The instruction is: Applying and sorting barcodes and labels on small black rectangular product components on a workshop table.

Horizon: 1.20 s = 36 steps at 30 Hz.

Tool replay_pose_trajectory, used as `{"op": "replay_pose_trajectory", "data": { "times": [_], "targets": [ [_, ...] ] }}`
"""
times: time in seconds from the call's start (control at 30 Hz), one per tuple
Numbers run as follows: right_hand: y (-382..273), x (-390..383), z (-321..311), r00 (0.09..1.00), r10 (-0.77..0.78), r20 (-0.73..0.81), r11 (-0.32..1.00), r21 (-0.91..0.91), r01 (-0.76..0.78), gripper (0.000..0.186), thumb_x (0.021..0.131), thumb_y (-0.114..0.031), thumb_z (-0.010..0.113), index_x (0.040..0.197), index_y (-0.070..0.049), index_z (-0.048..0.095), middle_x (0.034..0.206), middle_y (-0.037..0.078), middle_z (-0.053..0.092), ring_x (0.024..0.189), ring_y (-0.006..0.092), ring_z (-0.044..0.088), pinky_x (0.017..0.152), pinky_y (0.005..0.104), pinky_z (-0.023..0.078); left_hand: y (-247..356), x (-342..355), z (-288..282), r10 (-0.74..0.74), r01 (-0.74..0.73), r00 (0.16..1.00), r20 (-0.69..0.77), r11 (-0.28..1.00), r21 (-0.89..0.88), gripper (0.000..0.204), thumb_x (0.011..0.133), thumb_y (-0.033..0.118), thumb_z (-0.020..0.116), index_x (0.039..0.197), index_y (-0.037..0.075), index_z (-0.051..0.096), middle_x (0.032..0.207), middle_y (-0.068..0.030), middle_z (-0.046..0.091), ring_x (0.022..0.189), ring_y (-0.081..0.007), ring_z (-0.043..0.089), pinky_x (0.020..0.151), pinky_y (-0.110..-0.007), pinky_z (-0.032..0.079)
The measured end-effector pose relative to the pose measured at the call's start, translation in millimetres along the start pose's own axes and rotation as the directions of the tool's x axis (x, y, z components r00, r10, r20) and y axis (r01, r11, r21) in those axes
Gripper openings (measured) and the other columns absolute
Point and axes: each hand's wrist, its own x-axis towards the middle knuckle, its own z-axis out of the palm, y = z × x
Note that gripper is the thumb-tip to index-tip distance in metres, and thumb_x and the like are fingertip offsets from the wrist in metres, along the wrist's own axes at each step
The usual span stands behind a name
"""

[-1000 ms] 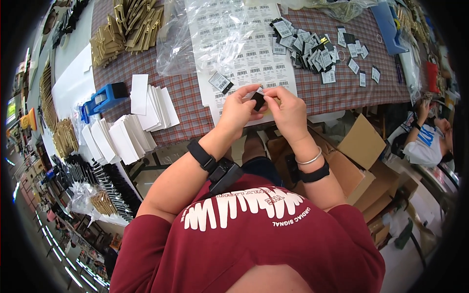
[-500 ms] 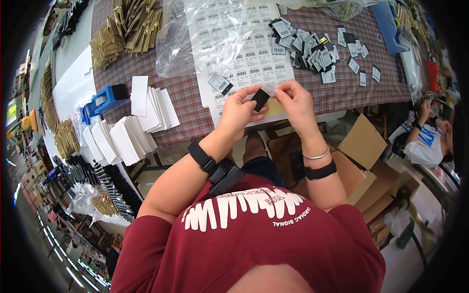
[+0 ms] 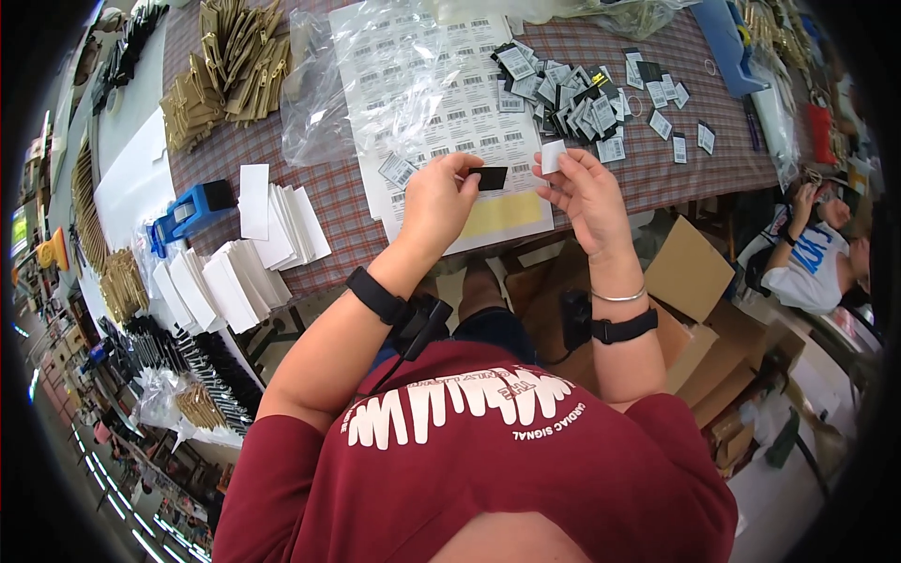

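Note:
Pinched between the thumb and fingers of my left hand (image 3: 437, 203) is a small black tag (image 3: 492, 178). My right hand (image 3: 593, 199), a short way to its right, grips a small white label (image 3: 552, 156) by the fingertips. Both hands are above the near end of a white sheet of barcode labels (image 3: 474, 141), where a bare yellowish strip (image 3: 497, 216) shows. Partly behind my left hand lies a tag with a printed label (image 3: 396, 170). Beyond my right hand is a loose heap of black tags with white labels (image 3: 574, 111).
Clear plastic film (image 3: 314, 103) lies left of the sheet, near bundles of tan tags (image 3: 230, 75). A blue tape dispenser (image 3: 194, 214) and stacks of white cards (image 3: 235, 281) stand at left. Open cardboard boxes (image 3: 693, 272) sit below the table's right side, near another person (image 3: 812, 272).
My hands have moved apart. The white label has come up in my right fingers, and the black tag has turned to lie more level in my left.

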Motion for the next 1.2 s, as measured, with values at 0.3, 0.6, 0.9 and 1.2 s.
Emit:
{"op": "replay_pose_trajectory", "data": {
  "times": [0.3, 0.6, 0.9, 1.2],
  "targets": [
    [9, -14, 30, 0.999, -0.032, -0.016, 0.999, 0.001, 0.032, 0.015, 0.089, -0.014, 0.054, 0.097, -0.003, 0.056, 0.092, 0.002, 0.059, 0.082, 0.0079, 0.055, 0.068, 0.0238, 0.048, 26, -21, 13, 0.706, -0.615, 0.698, -0.123, 0.678, 0.402, 0.040, 0.067, 0.010, 0.071, 0.106, 0.006, 0.059, 0.101, -0.0098, 0.057, 0.093, -0.0286, 0.053, 0.082, -0.037, 0.044],
    [21, -22, 57, 0.988, -0.155, 0.001, 0.988, -0.019, 0.155, 0.043, 0.089, -0.025, 0.058, 0.121, 0.000, 0.045, 0.097, 0.005, 0.056, 0.085, 0.0111, 0.054, 0.070, 0.0243, 0.046, 5, -20, -7, 0.281, -0.303, 0.920, -0.272, 0.952, -0.039, 0.023, 0.078, 0.013, 0.065, 0.100, 0.004, 0.062, 0.097, -0.0054, 0.062, 0.087, -0.0205, 0.058, 0.077, -0.033, 0.045],
    [40, -2, 57, 0.717, -0.544, 0.437, -0.123, -0.886, 0.447, 0.027, 0.069, -0.010, 0.065, 0.096, -0.011, 0.060, 0.082, 0.003, 0.052, 0.083, 0.0222, 0.054, 0.068, 0.0349, 0.048, -8, -28, -36, -0.255, 0.283, 0.952, 0.171, 0.513, -0.810, 0.027, 0.089, 0.025, 0.055, 0.105, 0.003, 0.056, 0.099, -0.0057, 0.061, 0.092, -0.0175, 0.059, 0.079, -0.030, 0.045],
    [28, 4, 35, 0.621, -0.544, 0.564, 0.094, -0.695, 0.713, 0.012, 0.077, -0.008, 0.057, 0.089, -0.007, 0.059, 0.091, 0.007, 0.061, 0.082, 0.0238, 0.060, 0.069, 0.0287, 0.050, -26, -37, -30, -0.282, 0.308, 0.948, 0.149, 0.689, -0.656, 0.021, 0.085, 0.008, 0.059, 0.105, 0.003, 0.060, 0.095, -0.0029, 0.062, 0.087, -0.0106, 0.058, 0.075, -0.025, 0.046]
  ]
}}
